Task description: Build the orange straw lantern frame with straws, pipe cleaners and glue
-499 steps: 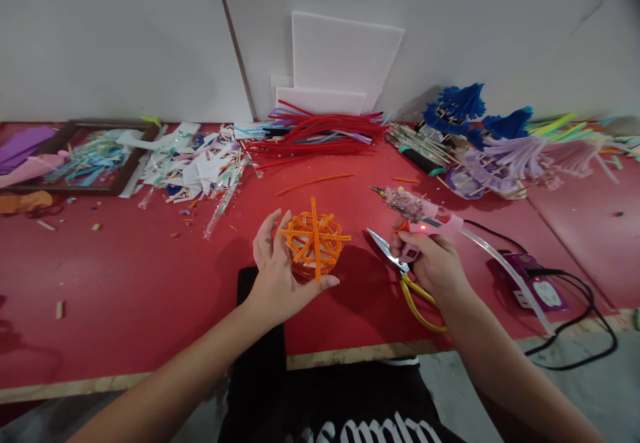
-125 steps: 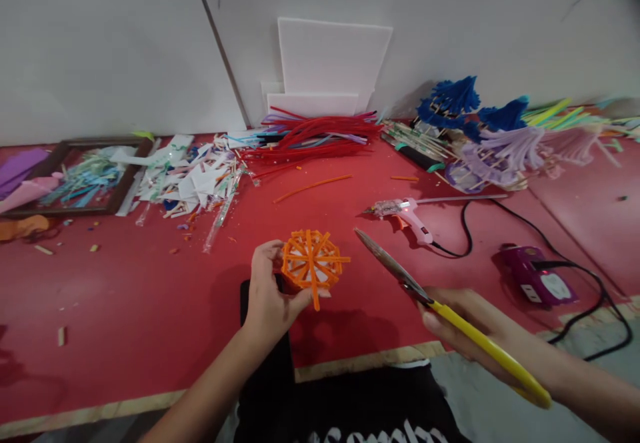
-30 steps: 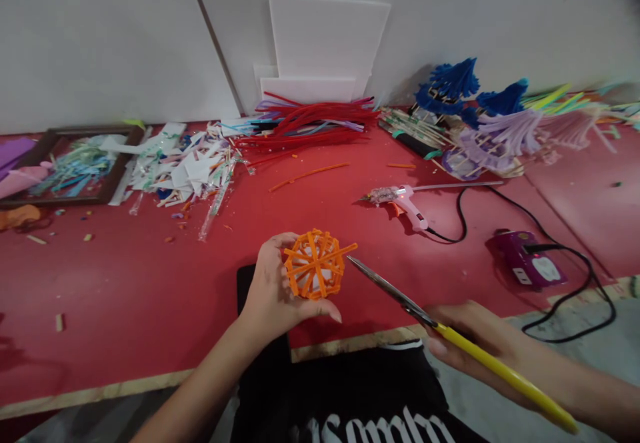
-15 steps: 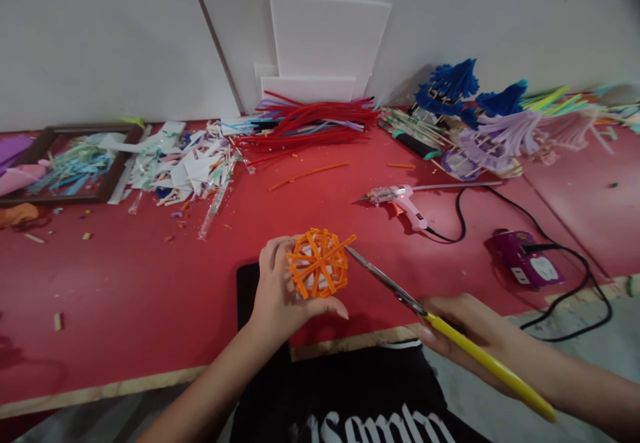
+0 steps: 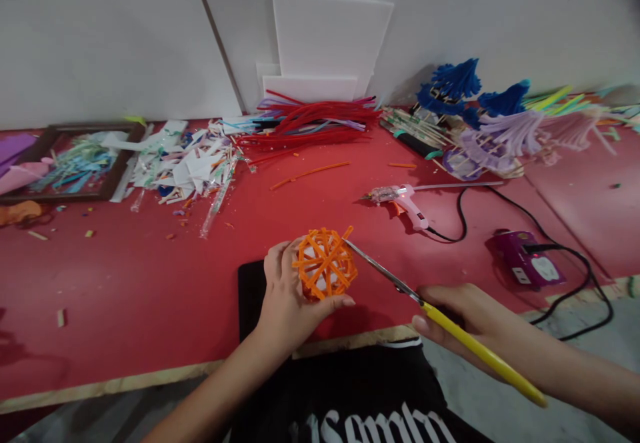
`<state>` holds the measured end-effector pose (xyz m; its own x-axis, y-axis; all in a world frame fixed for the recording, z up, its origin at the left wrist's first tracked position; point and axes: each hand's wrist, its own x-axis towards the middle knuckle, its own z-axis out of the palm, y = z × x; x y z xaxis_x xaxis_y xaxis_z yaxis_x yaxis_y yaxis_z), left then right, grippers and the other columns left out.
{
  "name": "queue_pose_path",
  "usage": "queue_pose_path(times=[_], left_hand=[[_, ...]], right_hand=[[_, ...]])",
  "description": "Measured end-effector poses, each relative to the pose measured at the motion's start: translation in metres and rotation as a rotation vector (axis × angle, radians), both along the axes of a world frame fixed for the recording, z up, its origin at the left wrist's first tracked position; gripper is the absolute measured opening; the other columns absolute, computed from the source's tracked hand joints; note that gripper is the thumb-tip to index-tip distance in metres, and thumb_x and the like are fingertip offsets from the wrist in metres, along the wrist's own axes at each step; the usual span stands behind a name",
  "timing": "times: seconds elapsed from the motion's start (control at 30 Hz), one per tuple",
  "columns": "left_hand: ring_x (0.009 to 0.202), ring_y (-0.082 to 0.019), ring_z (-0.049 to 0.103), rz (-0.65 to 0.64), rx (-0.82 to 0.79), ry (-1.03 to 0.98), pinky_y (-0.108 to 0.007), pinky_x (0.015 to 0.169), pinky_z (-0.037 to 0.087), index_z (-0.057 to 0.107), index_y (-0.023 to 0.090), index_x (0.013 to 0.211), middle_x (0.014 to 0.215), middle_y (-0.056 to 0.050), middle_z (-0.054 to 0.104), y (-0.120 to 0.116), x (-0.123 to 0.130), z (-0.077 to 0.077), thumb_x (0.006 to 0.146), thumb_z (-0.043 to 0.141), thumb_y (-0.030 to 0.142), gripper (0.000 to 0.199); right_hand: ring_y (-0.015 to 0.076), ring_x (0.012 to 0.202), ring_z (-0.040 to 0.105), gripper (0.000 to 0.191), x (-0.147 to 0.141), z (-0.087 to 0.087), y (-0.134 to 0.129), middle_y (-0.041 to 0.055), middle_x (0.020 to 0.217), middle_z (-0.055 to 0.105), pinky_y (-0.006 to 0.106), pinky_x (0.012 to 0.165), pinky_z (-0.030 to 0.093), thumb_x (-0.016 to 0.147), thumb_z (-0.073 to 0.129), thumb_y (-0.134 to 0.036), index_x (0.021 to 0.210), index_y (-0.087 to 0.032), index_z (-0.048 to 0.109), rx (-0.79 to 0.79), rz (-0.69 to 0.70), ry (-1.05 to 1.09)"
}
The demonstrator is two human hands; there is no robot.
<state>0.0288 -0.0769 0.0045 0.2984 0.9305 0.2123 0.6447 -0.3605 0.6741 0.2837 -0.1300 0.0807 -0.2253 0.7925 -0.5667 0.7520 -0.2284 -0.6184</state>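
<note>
My left hand (image 5: pixel 295 289) is closed round the side of a small orange lattice (image 5: pixel 326 261) made of fuzzy pipe cleaners, with spokes crossing on top and something white inside. One orange end sticks out at its upper right. My right hand (image 5: pixel 470 319) grips scissors (image 5: pixel 465 339) with yellow handles. Their metal blades point up and left, the tips close beside that loose end. Whether the blades touch it I cannot tell.
A pink glue gun (image 5: pixel 403 203) lies behind the scissors, its cord running to a purple power box (image 5: pixel 527 259). Red pipe cleaners (image 5: pixel 315 123), white scraps (image 5: pixel 197 169), a brown frame (image 5: pixel 120 163) and blue pleated pieces (image 5: pixel 455 79) line the back. A black flat object (image 5: pixel 250 289) lies beside my left hand.
The orange lattice has shifted slightly right and turned in my left hand, its protruding end now steeper. My right hand and the scissors have moved slightly up and left.
</note>
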Motion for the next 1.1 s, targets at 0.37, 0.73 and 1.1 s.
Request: queue_pose_path(times=[0.37, 0.73, 1.1], left_hand=[[0.123, -0.037, 0.038, 0.064, -0.026, 0.046, -0.064, 0.104, 0.039, 0.052, 0.018, 0.119, 0.121, -0.015, 0.046, -0.007, 0.006, 0.005, 0.065, 0.077, 0.062, 0.074], [0.122, -0.035, 0.041, 0.042, -0.015, 0.034, -0.06, 0.102, 0.041, 0.046, 0.016, 0.123, 0.12, -0.015, 0.048, -0.005, 0.007, 0.006, 0.07, 0.075, 0.055, 0.072], [0.121, -0.031, 0.05, -0.137, -0.028, -0.18, -0.057, 0.102, 0.042, 0.036, 0.024, 0.137, 0.13, -0.014, 0.051, 0.008, -0.012, 0.002, 0.079, 0.058, 0.021, 0.062]], right_hand=[[0.0089, 0.051, 0.033, 0.051, 0.002, -0.001, -0.001, -0.0026, 0.057, 0.044, 0.023, 0.045, 0.024, 0.085, 0.048, -0.063, 0.061, -0.019, 0.047, 0.042, 0.03, -0.018], [0.0094, 0.049, 0.03, 0.058, 0.003, -0.011, 0.0, -0.0037, 0.053, 0.037, 0.024, 0.045, 0.024, 0.078, 0.047, -0.075, 0.057, -0.021, 0.043, 0.027, -0.028, 0.004], [0.0127, 0.052, 0.037, 0.05, 0.007, 0.001, 0.009, -0.0014, 0.058, 0.042, 0.028, 0.047, 0.028, 0.085, 0.046, -0.066, 0.061, -0.022, 0.04, 0.062, 0.005, 0.011]])
